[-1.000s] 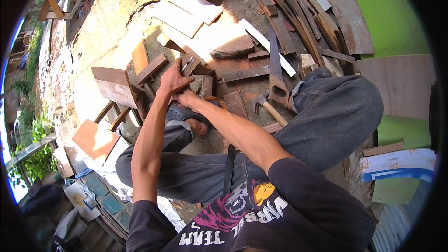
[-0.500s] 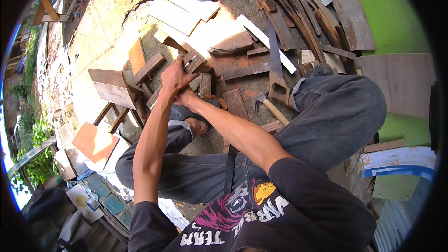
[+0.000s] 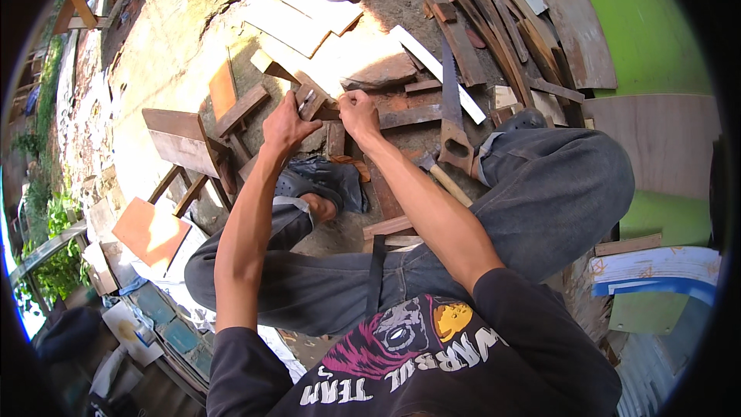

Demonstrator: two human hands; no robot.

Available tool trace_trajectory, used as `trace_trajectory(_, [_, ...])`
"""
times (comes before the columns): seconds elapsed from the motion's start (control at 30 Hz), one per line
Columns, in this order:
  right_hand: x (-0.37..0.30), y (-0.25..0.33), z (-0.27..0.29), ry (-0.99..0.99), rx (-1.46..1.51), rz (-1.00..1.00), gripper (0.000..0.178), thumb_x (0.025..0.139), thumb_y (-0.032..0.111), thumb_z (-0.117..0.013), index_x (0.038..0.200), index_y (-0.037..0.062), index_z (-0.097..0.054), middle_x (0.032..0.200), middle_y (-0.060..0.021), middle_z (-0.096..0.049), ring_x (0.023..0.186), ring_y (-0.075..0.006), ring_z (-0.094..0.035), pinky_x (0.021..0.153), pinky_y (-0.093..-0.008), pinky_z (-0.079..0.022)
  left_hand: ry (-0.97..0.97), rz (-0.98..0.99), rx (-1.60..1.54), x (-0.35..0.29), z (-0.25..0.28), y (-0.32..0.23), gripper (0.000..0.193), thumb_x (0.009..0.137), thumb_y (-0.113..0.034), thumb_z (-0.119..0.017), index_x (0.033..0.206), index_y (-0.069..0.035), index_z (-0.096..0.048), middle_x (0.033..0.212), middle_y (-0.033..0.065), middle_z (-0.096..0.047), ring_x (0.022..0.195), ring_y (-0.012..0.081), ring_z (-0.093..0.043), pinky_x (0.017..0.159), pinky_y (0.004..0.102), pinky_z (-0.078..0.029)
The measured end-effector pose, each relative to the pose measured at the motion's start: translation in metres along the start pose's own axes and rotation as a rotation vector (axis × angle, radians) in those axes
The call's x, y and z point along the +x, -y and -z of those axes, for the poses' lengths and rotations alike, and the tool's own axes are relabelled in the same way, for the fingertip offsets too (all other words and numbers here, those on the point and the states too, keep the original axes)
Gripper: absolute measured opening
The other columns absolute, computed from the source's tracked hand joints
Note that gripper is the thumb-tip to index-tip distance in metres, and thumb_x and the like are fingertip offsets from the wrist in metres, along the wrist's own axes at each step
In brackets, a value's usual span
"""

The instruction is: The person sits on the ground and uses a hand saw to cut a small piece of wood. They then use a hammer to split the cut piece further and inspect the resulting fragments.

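Note:
In front of me, at the upper middle of the head view, my left hand (image 3: 285, 127) is closed round the near side of a short wooden piece (image 3: 312, 103), its thumb sticking out to the right. A small pale, shiny thing (image 3: 306, 98) shows against that wood; its kind cannot be made out. My right hand (image 3: 358, 114) is beside the right end of the wood, fingers curled into a pinch. Whatever lies in that pinch is hidden. Below the hands my left foot, in a dark clog (image 3: 297, 179), rests on the ground.
A handsaw (image 3: 454, 127) and a hammer (image 3: 450, 184) lie by my right leg. A brown wooden box-like frame (image 3: 182, 143) stands to the left. Pale boards (image 3: 289, 25) lie in sunlight ahead; long planks (image 3: 494, 23) are piled at the upper right.
My right hand has moved up and to the right, from beneath the left hand to the right end of the wood. My left hand has hardly moved.

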State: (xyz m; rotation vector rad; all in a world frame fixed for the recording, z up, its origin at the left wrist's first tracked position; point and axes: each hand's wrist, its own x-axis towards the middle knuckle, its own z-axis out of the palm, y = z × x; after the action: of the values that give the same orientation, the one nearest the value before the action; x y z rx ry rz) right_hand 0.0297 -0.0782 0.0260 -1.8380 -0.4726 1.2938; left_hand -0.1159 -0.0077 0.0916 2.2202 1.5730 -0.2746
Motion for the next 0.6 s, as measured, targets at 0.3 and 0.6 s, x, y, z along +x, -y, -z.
trace_trajectory(0.3, [0.028, 0.038, 0.008, 0.273, -0.419, 0.229, 0.053, 0.080, 0.055, -0.077, 0.104, 0.0073, -0.078, 0.100, -0.0149, -0.075, 0.094, -0.0282, -0.072, 0.083, -0.0386, -0.054, 0.104, -0.076, 0.074, 0.006, 0.014, -0.007, 0.071, 0.066, -0.043, -0.081, 0.114, -0.002, -0.048, 0.103, 0.0223, -0.068, 0.095, 0.0402, -0.067, 0.081, 0.0470, -0.054])
trace_trajectory(0.6, [0.040, 0.036, 0.004, 0.258, -0.507, 0.208, 0.050, 0.082, 0.047, -0.078, 0.081, -0.0028, -0.075, 0.064, -0.0115, -0.064, 0.061, -0.0194, -0.058, 0.063, -0.0389, -0.048, -0.070, -0.152, -0.023, -0.001, 0.003, 0.013, 0.064, 0.068, -0.036, -0.082, 0.112, -0.001, -0.052, 0.103, 0.0202, -0.064, 0.097, 0.0396, -0.064, 0.081, 0.0453, -0.052])
